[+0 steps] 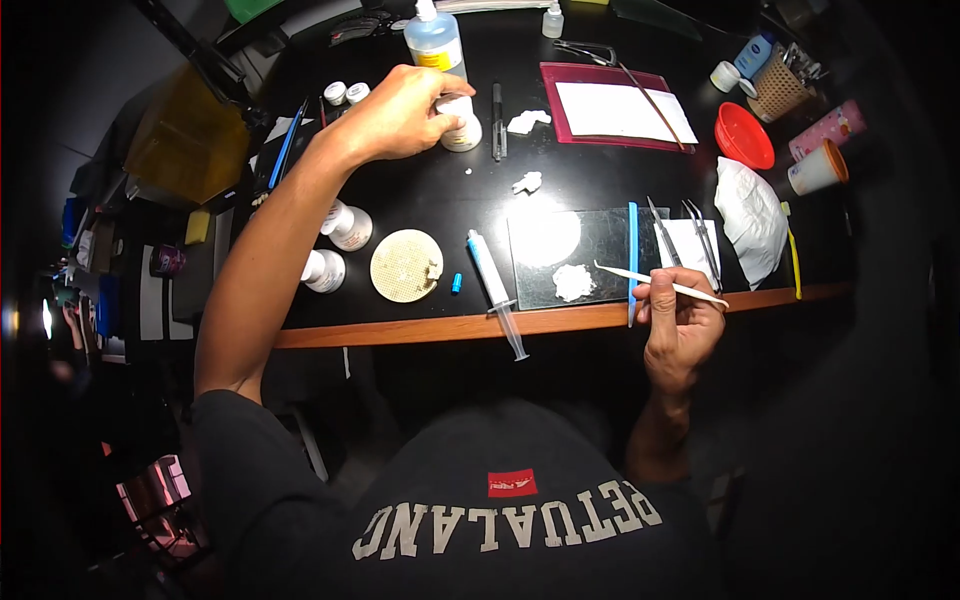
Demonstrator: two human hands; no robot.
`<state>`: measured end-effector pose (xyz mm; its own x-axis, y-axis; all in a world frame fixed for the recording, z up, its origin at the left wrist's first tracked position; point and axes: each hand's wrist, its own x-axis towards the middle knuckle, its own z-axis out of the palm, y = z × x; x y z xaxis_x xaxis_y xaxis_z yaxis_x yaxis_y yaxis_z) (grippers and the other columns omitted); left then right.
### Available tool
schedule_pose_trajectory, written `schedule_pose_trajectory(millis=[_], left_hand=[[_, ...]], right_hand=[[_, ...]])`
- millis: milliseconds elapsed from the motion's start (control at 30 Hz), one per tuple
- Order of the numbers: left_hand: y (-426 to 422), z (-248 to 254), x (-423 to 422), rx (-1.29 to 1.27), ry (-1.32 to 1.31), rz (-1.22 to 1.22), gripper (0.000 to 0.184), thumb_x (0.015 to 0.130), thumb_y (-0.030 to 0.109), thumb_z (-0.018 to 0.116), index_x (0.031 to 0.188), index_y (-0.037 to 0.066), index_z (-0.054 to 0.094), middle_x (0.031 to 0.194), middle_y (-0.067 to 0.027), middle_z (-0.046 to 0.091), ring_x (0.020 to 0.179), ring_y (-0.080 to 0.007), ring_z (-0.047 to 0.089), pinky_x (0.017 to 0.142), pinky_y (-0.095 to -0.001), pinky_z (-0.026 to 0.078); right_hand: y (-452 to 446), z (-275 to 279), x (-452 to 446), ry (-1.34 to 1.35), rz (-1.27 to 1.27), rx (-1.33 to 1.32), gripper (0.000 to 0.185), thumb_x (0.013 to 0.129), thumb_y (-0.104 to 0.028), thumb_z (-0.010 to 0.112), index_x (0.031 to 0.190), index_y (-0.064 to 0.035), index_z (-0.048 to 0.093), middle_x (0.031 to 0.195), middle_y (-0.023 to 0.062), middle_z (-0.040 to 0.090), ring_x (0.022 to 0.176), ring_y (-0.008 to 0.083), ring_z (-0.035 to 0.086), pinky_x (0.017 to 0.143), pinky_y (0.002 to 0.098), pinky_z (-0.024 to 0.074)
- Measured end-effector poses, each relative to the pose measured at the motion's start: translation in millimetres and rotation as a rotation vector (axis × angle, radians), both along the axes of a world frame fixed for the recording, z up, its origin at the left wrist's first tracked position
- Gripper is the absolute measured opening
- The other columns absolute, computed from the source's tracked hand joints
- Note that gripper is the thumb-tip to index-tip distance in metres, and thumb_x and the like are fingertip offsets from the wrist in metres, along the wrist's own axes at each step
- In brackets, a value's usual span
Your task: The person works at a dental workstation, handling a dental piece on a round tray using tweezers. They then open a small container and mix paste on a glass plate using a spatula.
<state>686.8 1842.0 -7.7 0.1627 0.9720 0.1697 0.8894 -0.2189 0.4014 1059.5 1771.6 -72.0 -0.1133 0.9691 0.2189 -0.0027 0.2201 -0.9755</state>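
Observation:
My left hand (pixel 405 112) reaches to the back of the table, its fingers closed around the top of a white jar (pixel 462 133). A bottle of clear liquid (pixel 434 42) with a yellow label stands just behind it. Near the front edge, my right hand (pixel 684 328) pinches a slim white hand tool with a thin bent tip (pixel 640 276). That tip points left, over a glass slab (pixel 540 285) and close to a mound of white powder (pixel 574 283) on it. A blue strip (pixel 632 255) lies beside the slab, partly under the tool.
A syringe (pixel 490 275), a blue cap (pixel 457 283) and a round honeycomb plate (pixel 406 266) lie left of the slab. White bottles (pixel 347 226) lie under my left forearm. Tweezers (pixel 702 238), crumpled tissue (pixel 752 222) and a red bowl (pixel 745 135) are at right.

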Motion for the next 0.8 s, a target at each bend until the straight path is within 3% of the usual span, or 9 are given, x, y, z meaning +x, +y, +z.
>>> schedule_pose_trajectory(millis=[100, 333, 433, 533, 633, 800], left_hand=[[-9.3, 8.3, 4.8, -0.075, 0.011, 0.064, 0.040, 0.095, 0.010, 0.073, 0.132, -0.001, 0.069, 0.096, -0.0189, 0.076, 0.076, -0.0174, 0.069, 0.073, -0.0352, 0.057], [-27.5, 19.0, 7.9, -0.263, -0.109, 0.113, 0.039, 0.102, 0.018, 0.067, 0.132, -0.006, 0.067, 0.099, -0.0198, 0.078, 0.077, -0.0196, 0.075, 0.072, -0.0329, 0.061], [-37.7, 25.5, 17.8, -0.279, -0.141, 0.150, 0.029, 0.102, 0.019, 0.061, 0.107, -0.005, 0.076, 0.083, -0.0189, 0.076, 0.077, -0.0252, 0.076, 0.073, -0.0377, 0.058], [-44.2, 25.2, 23.8, -0.284, -0.176, 0.167, 0.031, 0.103, 0.020, 0.058, 0.105, -0.006, 0.076, 0.079, -0.0175, 0.076, 0.074, -0.0227, 0.076, 0.071, -0.0357, 0.058], [-44.7, 25.8, 22.4, -0.359, -0.203, 0.135, 0.039, 0.106, 0.024, 0.059, 0.120, -0.010, 0.072, 0.090, -0.0175, 0.077, 0.075, -0.0175, 0.074, 0.068, -0.0313, 0.063], [-49.0, 27.3, 25.3, -0.358, -0.220, 0.156, 0.041, 0.107, 0.027, 0.056, 0.111, -0.010, 0.074, 0.083, -0.0146, 0.075, 0.073, -0.0167, 0.073, 0.066, -0.0308, 0.062]], right_hand=[[-4.3, 1.9, -1.0, -0.039, -0.002, -0.024, 0.013, 0.103, -0.012, 0.069, 0.099, 0.0001, 0.066, 0.080, 0.0086, 0.073, 0.063, 0.0061, 0.060, 0.059, 0.0204, 0.0478], [-5.8, -0.2, -2.5, -0.056, 0.019, -0.074, 0.014, 0.103, -0.012, 0.070, 0.099, 0.0013, 0.066, 0.081, 0.0097, 0.074, 0.064, 0.0076, 0.063, 0.060, 0.0215, 0.0508], [-5.5, -3.0, -1.8, -0.026, 0.024, -0.097, 0.015, 0.103, -0.012, 0.070, 0.099, 0.0019, 0.066, 0.081, 0.0100, 0.074, 0.064, 0.0079, 0.063, 0.061, 0.0216, 0.0513], [-6.7, -0.8, -3.1, -0.031, 0.034, -0.141, 0.015, 0.103, -0.012, 0.069, 0.099, 0.0025, 0.066, 0.081, 0.0105, 0.074, 0.063, 0.0081, 0.063, 0.061, 0.0218, 0.0517], [-9.4, 2.8, -7.9, -0.029, 0.051, -0.169, 0.015, 0.103, -0.011, 0.069, 0.099, 0.0029, 0.067, 0.081, 0.0108, 0.074, 0.063, 0.0082, 0.063, 0.061, 0.0219, 0.0521], [-8.0, 2.0, -7.2, -0.009, 0.029, -0.171, 0.014, 0.103, -0.011, 0.069, 0.099, 0.0031, 0.067, 0.081, 0.0114, 0.074, 0.063, 0.0086, 0.064, 0.061, 0.0221, 0.0525]])
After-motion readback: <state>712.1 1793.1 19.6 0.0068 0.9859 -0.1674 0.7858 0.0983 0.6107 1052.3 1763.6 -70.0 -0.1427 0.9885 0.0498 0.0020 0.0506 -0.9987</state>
